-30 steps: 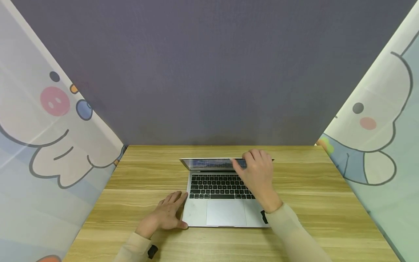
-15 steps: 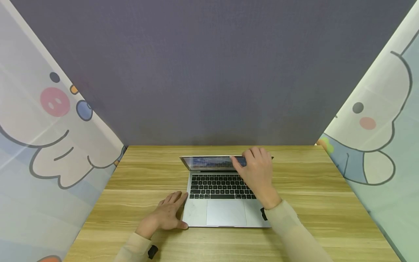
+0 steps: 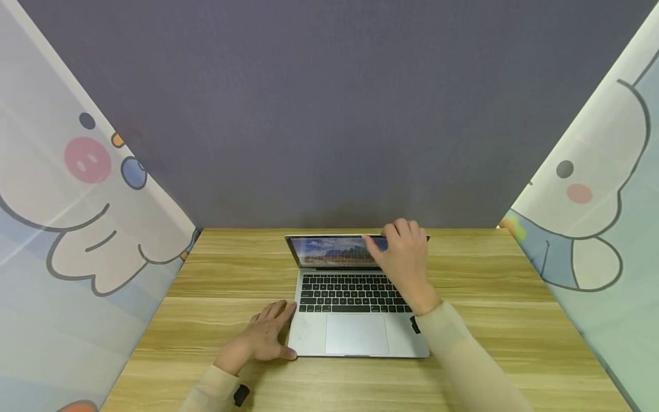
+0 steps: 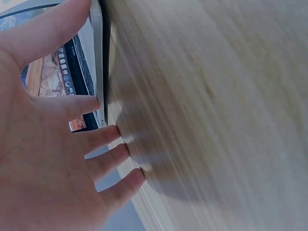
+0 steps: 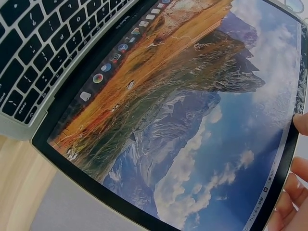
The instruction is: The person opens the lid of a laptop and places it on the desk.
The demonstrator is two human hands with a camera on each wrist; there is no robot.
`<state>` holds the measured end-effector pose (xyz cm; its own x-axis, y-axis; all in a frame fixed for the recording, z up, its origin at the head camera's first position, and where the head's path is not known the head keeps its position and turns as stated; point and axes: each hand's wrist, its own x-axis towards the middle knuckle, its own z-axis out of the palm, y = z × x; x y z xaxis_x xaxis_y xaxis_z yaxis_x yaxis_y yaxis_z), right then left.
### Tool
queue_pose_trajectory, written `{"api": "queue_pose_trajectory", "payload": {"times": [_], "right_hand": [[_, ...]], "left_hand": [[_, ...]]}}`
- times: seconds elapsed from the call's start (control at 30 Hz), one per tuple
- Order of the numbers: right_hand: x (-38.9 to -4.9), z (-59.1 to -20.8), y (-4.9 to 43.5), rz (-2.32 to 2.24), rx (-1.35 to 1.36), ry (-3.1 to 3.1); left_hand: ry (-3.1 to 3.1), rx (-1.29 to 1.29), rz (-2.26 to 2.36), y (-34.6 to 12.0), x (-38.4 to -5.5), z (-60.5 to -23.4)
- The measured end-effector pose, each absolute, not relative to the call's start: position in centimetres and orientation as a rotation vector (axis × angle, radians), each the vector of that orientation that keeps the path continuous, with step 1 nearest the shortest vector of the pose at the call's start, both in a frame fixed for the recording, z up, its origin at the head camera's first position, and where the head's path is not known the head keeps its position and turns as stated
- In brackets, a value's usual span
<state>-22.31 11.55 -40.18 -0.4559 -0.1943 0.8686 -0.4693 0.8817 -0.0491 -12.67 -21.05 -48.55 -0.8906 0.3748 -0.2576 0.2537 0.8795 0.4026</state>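
A silver laptop (image 3: 356, 333) lies on the table with its lid raised and tilted back. Its lit screen (image 5: 192, 120) shows a mountain picture. My right hand (image 3: 405, 260) pinches the lid's top edge toward the right, thumb on the screen side and fingers behind. In the right wrist view, those fingertips (image 5: 285, 207) appear at the frame's edge. My left hand (image 3: 264, 337) rests with spread, straight fingers at the laptop's left side. Its thumb touches the front left corner and its index fingertip meets the side edge, while the other fingertips (image 4: 122, 190) rest on the wood.
The wooden table (image 3: 494, 320) extends on both sides of the laptop. A grey panel (image 3: 329, 126) rises along the table's back edge, a short way behind the lid. Cartoon-printed sheets (image 3: 46, 274) flank the table left and right.
The laptop's lid has swung further up and back, with my right hand moving along with its top edge. More of the screen shows. My left hand stays in place.
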Motion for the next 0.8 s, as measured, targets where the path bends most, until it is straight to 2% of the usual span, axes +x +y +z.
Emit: {"api": "queue_pose_trajectory", "payload": {"times": [0.8], "right_hand": [[-24.2, -39.6, 11.5, 0.352, 0.450, -2.137]], "left_hand": [[2.723, 0.454, 0.514, -20.8, -12.6, -48.3]]}}
